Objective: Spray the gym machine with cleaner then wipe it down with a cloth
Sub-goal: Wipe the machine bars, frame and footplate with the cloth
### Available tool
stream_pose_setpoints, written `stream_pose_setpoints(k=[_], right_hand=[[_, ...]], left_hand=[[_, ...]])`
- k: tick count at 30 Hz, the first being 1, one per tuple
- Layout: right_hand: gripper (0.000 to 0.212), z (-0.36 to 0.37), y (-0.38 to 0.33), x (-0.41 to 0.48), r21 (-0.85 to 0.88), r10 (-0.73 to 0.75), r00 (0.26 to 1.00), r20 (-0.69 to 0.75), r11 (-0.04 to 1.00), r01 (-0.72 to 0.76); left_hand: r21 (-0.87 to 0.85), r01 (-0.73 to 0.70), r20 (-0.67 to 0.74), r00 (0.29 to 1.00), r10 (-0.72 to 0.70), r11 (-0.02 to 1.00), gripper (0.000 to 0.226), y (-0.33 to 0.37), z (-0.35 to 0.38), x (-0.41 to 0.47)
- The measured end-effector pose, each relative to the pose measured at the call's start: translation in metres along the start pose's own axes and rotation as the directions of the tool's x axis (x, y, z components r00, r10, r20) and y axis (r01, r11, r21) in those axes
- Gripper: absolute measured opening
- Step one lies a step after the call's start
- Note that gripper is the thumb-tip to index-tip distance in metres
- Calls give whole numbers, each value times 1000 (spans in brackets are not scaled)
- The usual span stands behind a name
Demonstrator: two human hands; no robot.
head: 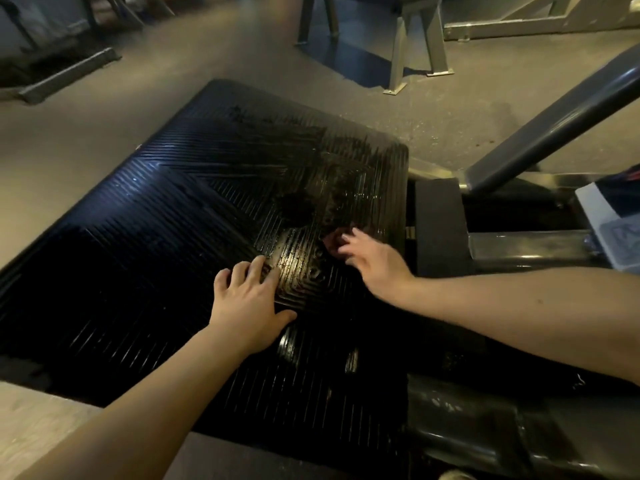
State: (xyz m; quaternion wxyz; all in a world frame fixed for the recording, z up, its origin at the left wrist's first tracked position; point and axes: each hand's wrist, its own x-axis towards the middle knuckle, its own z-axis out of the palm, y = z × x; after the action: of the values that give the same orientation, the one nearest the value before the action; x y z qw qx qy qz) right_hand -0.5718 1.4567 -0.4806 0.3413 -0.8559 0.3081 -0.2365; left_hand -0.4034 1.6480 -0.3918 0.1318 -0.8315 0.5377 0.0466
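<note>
Left hand (246, 302) is pressing flat, fingers spread, on the ribbed footplate (173, 202); right hand (374, 261) is showing blurred at the wet patch (304, 266), grip unclear, no cloth clearly visible. Suggest wiping along ribs, overlapping passes.

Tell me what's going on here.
A person works over the gym machine's black ribbed footplate. The left hand rests flat on it, fingers spread. The blurred right hand reaches a small dark reddish thing on the plate, perhaps a cloth; its grip is unclear. The plate looks wet and smeared.
</note>
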Motion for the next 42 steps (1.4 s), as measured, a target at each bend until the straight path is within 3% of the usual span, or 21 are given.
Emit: stream_pose_setpoints(k=[2, 4, 7, 9, 12, 14, 16, 20, 23, 25, 26, 28, 30, 32, 33, 35, 38, 40, 42], right_hand=[[33, 13, -20, -31, 9, -218, 967, 134, 976, 219], [34, 19, -29, -51, 61, -385, 880, 278, 921, 384], [32, 9, -26, -20, -14, -453, 812, 368, 870, 492], [33, 7, -21, 18, -102, -404, 862, 307, 886, 452], [35, 9, -22, 71, -148, -144, 987, 70, 977, 153], [33, 24, -32, 81, -103, 1, 998, -58, 995, -7], [29, 41, -49, 67, -64, -9, 996, -84, 998, 4], [28, 63, -71, 2, 60, -275, 961, 9, 960, 274], [25, 60, -67, -10, 79, -530, 837, 135, 848, 525], [22, 51, -60, 12, 16, -616, 762, 199, 780, 626], [21, 49, -53, 31, -36, -618, 759, 206, 770, 637], [22, 42, -41, 77, -152, -521, 844, 127, 831, 536], [27, 38, -40, 111, -146, -255, 967, 0, 957, 252], [27, 50, -52, 114, -70, -66, 995, -74, 996, 61], [26, 60, -63, 104, -31, -85, 994, -65, 996, 84], [24, 79, -86, 66, 58, -284, 959, -22, 957, 285], [29, 86, -93, 30, 127, -556, 821, 132, 831, 542], [24, 72, -85, 51, 115, -636, 747, 191, 771, 627], [19, 64, -76, 85, 16, -664, 721, 199, 738, 675]], left_hand=[[-9, 48, -16, 999, -48, 999, 86, -15, -6, -2], [-29, 110, -40, 993, -111, 993, 86, -28, -12, -5], [-52, 167, -28, 985, -169, 985, 88, -44, -15, -5], [-53, 164, -26, 986, -165, 985, 91, -51, -13, -6], [-63, 183, -41, 982, -186, 981, 95, -57, -9, -8], [-64, 216, -48, 974, -220, 974, 101, -61, -7, -9], [-76, 243, -46, 968, -246, 967, 106, -64, -6, -9], [-89, 247, -30, 968, -251, 965, 104, -65, -7, -5], [-73, 247, -32, 968, -250, 966, 98, -69, -12, -2], [-79, 259, -25, 965, -262, 963, 102, -73, -12, -3], [-92, 272, -22, 961, -275, 958, 106, -75, -12, -3], [-119, 309, -16, 950, -313, 944, 115, -78, -12, -4], [-130, 337, -10, 940, -341, 932, 120, -81, -11, -5], [-130, 353, -12, 934, -357, 927, 120, -83, -11, -6], [-125, 360, -16, 931, -365, 925, 118, -84, -11, -5], [-121, 381, -26, 922, -387, 917, 114, -88, -12, -3], [-125, 422, -32, 903, -429, 898, 111, -94, -17, 1], [-141, 436, -24, 896, -443, 889, 112, -99, -19, 2], [-168, 432, -9, 898, -440, 886, 114, -102, -19, 3]])
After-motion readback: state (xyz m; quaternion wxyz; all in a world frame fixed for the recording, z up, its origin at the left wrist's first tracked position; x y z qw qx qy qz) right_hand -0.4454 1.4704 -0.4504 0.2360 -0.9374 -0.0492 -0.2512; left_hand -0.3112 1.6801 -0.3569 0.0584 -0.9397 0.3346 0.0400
